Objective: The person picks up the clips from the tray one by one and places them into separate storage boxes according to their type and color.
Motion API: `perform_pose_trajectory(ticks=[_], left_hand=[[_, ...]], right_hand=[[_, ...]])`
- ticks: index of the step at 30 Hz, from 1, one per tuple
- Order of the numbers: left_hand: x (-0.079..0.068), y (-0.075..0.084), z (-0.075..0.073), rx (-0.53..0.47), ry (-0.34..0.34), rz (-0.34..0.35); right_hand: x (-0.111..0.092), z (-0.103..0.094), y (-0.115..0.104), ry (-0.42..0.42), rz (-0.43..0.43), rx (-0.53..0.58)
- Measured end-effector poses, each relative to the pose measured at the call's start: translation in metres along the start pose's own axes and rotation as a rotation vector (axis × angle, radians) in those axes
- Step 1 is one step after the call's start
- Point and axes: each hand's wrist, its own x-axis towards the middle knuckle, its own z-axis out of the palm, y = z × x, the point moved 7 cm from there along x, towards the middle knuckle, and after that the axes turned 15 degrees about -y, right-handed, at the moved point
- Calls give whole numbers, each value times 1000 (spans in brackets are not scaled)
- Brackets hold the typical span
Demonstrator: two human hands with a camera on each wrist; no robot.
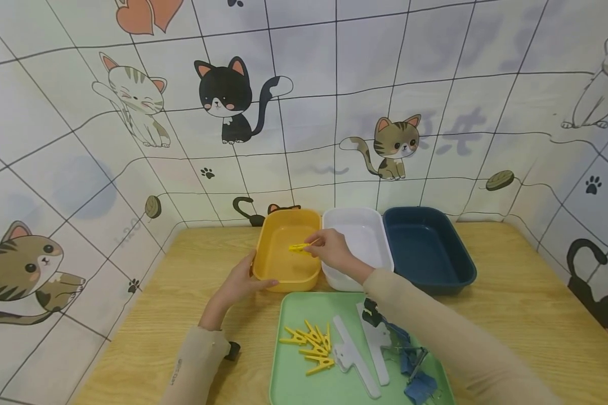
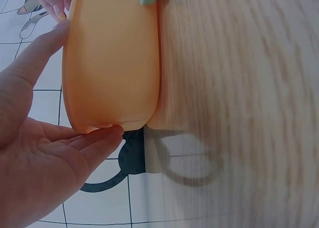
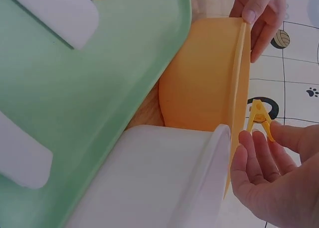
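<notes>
My left hand [image 1: 239, 282] holds the front left corner of a yellow bin [image 1: 294, 284], thumb at the front rim and fingers against the left side wall. Above the inside of that bin, my right hand [image 1: 332, 249] pinches a small yellow clothespin [image 1: 298, 247] between thumb and fingers. The right wrist view shows this clothespin [image 3: 258, 113] with its jaw end pointing away from the palm. Several more yellow clothespins [image 1: 314, 343] lie in a loose pile on a green tray [image 1: 304, 306] in front of the bins.
A white bin [image 1: 362, 236] and a dark blue bin [image 1: 428, 247] stand right of the yellow one. On the tray lie white long clips [image 1: 354, 360] and blue binder clips [image 1: 419, 387], partly under my right sleeve. A cat-patterned sheet [image 1: 314, 124] rises behind the wooden table [image 1: 218, 242].
</notes>
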Motion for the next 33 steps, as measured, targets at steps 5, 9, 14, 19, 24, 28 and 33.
perform_pose_trajectory(ticks=[5,9,14,19,24,28,33], left_hand=[[-6,16,0,-3,-15,-14],[0,3,0,26,-5,-8],[3,-7,0,18,-5,-14],[2,-6,0,16,-3,-27],[1,-5,0,16,-6,-22],[0,-5,0,22,-6,-21],[0,-5,0,27,-2,-26]], right_hand=[[1,2,3,9,15,8],[-5,1,3,-4,7,16],[-17,-2,0,-18,-44,52],[-34,-3,-4,-53,-98,74],[-50,2,-5,-79,-110,33],[-63,10,-4,-119,-126,-9],[-79,21,1,-187,-161,-26]])
